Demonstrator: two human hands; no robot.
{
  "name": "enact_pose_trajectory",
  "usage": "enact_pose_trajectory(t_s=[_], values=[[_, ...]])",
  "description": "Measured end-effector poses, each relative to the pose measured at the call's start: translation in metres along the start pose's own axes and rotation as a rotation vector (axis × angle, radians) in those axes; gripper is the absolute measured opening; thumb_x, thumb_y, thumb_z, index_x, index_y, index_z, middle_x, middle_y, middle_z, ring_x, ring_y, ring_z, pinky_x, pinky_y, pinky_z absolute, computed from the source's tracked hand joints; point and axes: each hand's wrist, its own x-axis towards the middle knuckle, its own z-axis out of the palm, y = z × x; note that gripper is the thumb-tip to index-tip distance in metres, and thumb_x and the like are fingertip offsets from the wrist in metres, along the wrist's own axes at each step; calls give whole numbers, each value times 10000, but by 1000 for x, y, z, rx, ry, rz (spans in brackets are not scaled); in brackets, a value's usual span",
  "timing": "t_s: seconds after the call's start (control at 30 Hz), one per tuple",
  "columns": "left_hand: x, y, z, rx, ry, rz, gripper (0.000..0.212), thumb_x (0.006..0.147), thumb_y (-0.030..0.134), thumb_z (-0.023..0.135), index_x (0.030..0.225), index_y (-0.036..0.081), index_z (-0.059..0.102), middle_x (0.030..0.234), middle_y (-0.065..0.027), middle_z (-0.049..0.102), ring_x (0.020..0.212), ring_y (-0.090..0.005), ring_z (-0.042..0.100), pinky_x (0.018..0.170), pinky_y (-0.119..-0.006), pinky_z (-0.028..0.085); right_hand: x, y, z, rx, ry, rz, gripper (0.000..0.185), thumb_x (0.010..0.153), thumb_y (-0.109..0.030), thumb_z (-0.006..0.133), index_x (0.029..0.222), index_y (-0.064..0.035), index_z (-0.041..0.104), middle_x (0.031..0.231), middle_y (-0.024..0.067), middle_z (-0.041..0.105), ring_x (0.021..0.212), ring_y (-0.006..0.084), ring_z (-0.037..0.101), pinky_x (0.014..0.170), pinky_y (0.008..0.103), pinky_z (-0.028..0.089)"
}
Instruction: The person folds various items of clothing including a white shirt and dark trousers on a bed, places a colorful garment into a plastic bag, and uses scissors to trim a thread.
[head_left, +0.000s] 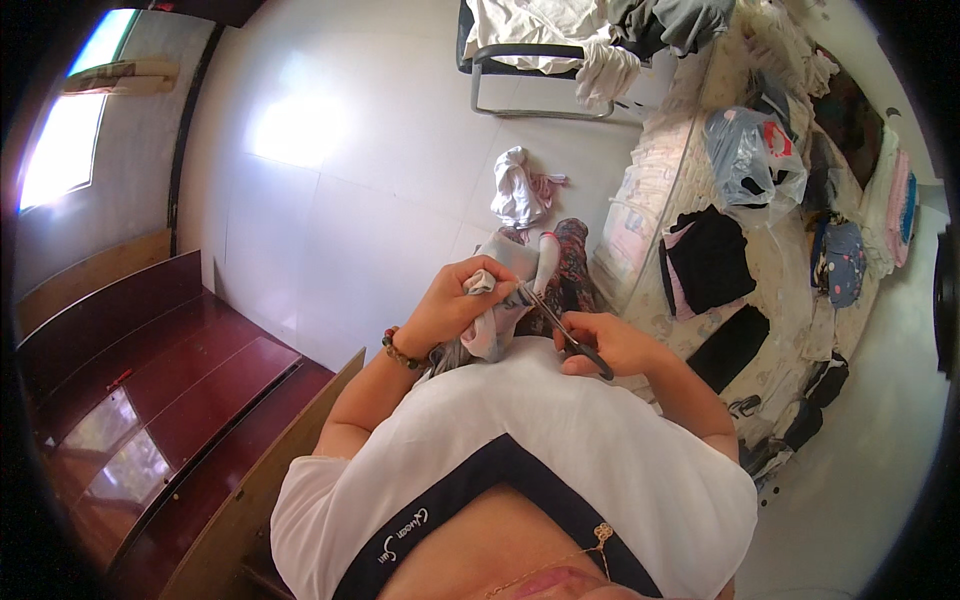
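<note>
Over my lap, my left hand (459, 300) pinches a light-coloured cloth garment (496, 330), part of it bunched between the fingers. My right hand (611, 345) holds a pair of scissors (564, 330) by the dark handles. The metal blades point up and left, and their tips meet the fabric at my left fingertips. More of the pale cloth hangs over my knees, above patterned trousers (574, 255). Whether the blades are closed on the fabric is too small to tell.
A white and pink cloth bundle (516, 191) lies on the tiled floor past my feet. Clothes cover a metal-framed chair (525, 56). On the bed (637, 225) at right are folded black clothes (712, 259) and a plastic bag (750, 161). Dark red wooden boards (187, 397) stand at left.
</note>
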Motion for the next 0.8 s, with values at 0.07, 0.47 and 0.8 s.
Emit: enact_pose_trajectory(t_s=[0.07,0.47,0.8], values=[[-5,3,-4,15,-5,5,88,835,88,590,869,7,588,825,6,594,767,-44,516,701,-203,426,2,0,5,20,-4,-10,442,714,-399,711,907,-57,508,633,-22,486,599,68,421,536,232,324],[-19,0,-13,41,-19,44,110,832,121,598,880,22,595,761,24,573,664,-15,492,561,-172,410,7,-2,27,-38,41,-68,424,723,-405,701,887,-59,518,611,-19,482,577,66,416,522,236,327],[-29,7,-3,42,1,61,138,832,167,595,922,63,579,698,45,547,435,9,413,327,-151,319,9,6,38,-73,106,-77,408,715,-364,716,897,-63,511,644,-39,453,586,47,384,518,212,295]])
